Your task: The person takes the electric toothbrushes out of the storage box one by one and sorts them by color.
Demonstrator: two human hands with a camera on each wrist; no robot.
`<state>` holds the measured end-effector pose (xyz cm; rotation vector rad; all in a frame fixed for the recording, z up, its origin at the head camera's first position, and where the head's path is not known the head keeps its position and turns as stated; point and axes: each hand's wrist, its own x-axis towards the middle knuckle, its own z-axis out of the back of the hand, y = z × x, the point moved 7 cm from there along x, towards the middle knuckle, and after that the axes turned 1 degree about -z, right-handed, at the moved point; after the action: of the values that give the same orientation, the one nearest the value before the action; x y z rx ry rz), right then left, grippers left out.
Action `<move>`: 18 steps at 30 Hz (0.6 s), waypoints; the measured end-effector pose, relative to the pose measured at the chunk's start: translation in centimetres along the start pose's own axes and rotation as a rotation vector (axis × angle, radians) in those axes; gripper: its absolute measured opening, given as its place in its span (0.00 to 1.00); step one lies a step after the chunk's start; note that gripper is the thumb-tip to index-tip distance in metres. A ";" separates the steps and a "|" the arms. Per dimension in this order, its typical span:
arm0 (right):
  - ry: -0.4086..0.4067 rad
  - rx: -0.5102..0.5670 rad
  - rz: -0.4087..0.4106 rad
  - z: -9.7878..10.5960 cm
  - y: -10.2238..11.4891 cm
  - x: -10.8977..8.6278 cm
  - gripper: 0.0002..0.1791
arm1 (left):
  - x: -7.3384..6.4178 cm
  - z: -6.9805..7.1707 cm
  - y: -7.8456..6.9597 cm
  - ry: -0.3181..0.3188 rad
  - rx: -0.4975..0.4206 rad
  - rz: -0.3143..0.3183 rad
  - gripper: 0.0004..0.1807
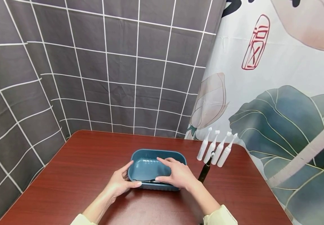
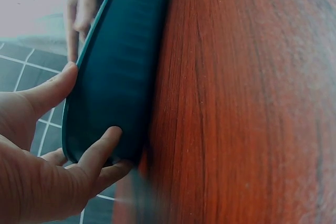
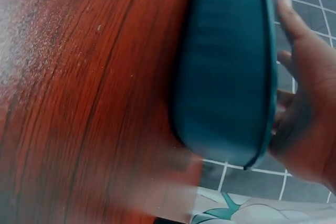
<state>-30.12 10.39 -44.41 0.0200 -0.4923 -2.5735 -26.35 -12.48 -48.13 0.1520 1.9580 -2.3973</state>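
A blue plastic bin [image 1: 146,149] with rounded corners stands on the wooden table. My left hand [image 1: 120,183] grips its left end, thumb on the near rim and fingers around the outside wall, as the bin's side [image 2: 121,51] in the left wrist view also shows. Over the right part of the bin reaches my right hand [image 1: 177,173], its index finger stretched out and its thumb near a slim black item [image 1: 152,181]. That item lies along the near inside wall, mostly hidden by the rim and the hand. In the right wrist view the right hand [image 3: 310,93] has its fingers spread apart.
Several white electric toothbrushes [image 1: 213,147] stand upright at the back right of the table [image 1: 94,156]. A black electric toothbrush [image 1: 204,172] stands in front of them, close to the right forearm. Behind the table hang a grey grid curtain [image 1: 120,68] and a printed floral curtain [image 1: 263,93].
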 end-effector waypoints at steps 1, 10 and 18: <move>0.004 -0.037 -0.002 -0.2 0.0 0.2 0.48 | 0.0 0.0 0.0 0.001 0.001 0.001 0.56; 0.112 -0.196 0.064 -1.4 0.6 1.3 0.43 | 0.3 -0.1 0.2 0.004 -0.012 -0.014 0.55; 0.184 -0.214 0.129 -2.2 1.6 2.0 0.38 | 0.0 -0.1 0.0 0.013 -0.024 -0.006 0.55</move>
<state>-30.85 7.41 -45.73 0.1439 -0.1441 -2.4540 -26.38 -12.36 -48.12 0.1619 1.9941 -2.3817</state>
